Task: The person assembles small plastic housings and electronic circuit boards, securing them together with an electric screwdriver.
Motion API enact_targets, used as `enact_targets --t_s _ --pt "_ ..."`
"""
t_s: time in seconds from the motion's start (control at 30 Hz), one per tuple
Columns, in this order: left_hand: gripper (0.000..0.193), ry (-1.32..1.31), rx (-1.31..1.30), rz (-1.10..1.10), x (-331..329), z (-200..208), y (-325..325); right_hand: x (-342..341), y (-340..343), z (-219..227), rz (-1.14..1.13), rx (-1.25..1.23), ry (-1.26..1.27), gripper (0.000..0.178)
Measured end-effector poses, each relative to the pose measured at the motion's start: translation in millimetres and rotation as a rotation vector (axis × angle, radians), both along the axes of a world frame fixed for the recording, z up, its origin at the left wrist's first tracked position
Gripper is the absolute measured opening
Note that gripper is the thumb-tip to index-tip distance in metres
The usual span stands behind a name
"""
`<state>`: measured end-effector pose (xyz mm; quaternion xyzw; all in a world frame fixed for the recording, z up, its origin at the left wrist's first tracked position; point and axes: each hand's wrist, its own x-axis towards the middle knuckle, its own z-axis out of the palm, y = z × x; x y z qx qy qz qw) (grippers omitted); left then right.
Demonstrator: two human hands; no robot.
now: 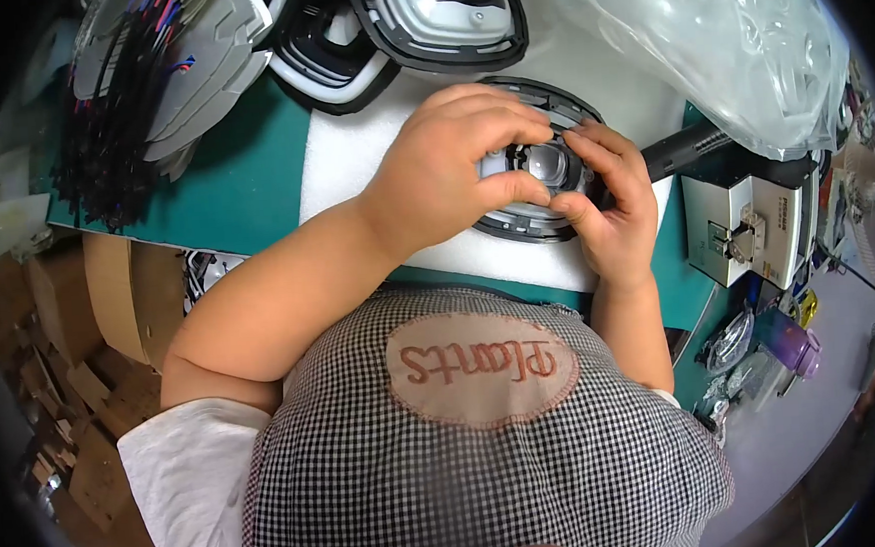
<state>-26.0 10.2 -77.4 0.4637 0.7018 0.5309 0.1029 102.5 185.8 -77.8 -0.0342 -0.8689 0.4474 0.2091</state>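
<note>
While both hands are bent in over the same piece, the head view suggests that the work on it is under way rather than finished. A clear lens (pixel 549 166) lies within the dark ring of a round housing (pixel 530 231), so that much of the piece appears to be together; whether the lens is fixed there or merely resting, and what remains to be done, cannot be told, since the fingers cover much of the middle. Two other housings (pixel 444 47) (pixel 329 49) lie at the far side, apart from the hands, and nothing shows whether they are ready or waiting. The round housing lies on a white foam sheet (pixel 346 169) on the green bench top (pixel 256 169), beneath and between the hands. The left hand (pixel 455 157) comes over its left side, fingers curled, with thumb and forefinger parted at the near and far left of the lens. The right hand (pixel 618 187) is half closed at the right side, its thumb toward the near edge of the lens and its forefinger toward the far edge. Together they frame the lens closely; whether either pinches it or only steadies the piece is hidden. To the right of the right hand lies a black cylinder (pixel 685 148), with a clear plastic bag (pixel 724 40) beyond it.
</note>
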Motion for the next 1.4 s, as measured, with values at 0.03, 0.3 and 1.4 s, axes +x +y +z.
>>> enact_targets --t_s 0.03,0.3,1.4 --pt "0.041 -0.035 0.022 -0.013 -1.5 -0.2 -0.3 -0.1 -1.2 1.7 -0.021 -0.004 -0.004 0.054" --pt "0.041 0.069 -0.037 -0.005 2.7 3.5 -1.7 3.4 -1.1 0.6 -0.019 0.043 -0.014 0.057" --pt "0.046 0.256 -0.120 -0.076 11.0 35.2 8.4 18.7 3.3 6.6 0.021 -0.004 -0.111 0.048"
